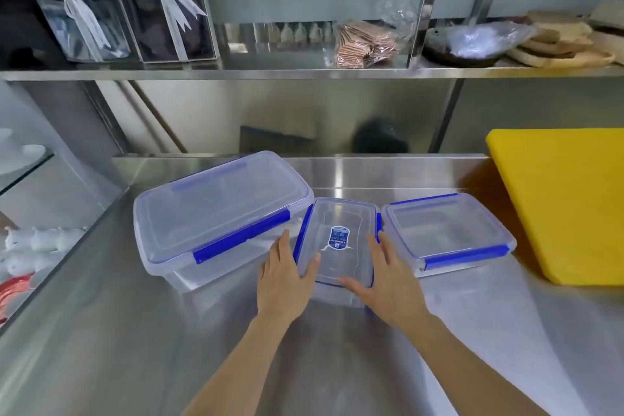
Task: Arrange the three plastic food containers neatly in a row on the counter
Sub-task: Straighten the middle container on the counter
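Three clear plastic containers with blue clips sat lidded on the steel counter (pixel 135 331), and I could see nothing inside any of them. The large container (pixel 216 213) stood on the left, angled a little. The small container (pixel 339 243), with a blue sticker on its lid, was in the middle, its left edge touching or just beside the large one. The medium container (pixel 445 230) was on the right, just beside the small one.

Both hands were on the small container. The left hand (pixel 285 277) lay flat along its left side, fingers straight and thumb over the lid's edge. The right hand (pixel 381 280) pressed against its right side the same way, thumb across the near corner. Neither hand was curled shut; they held the box between open palms.

A yellow cutting board (pixel 567 206) leaned at the far right, near the medium container. The counter's left edge ran close to the large one. In front, toward the person, the steel was bare and roomy.
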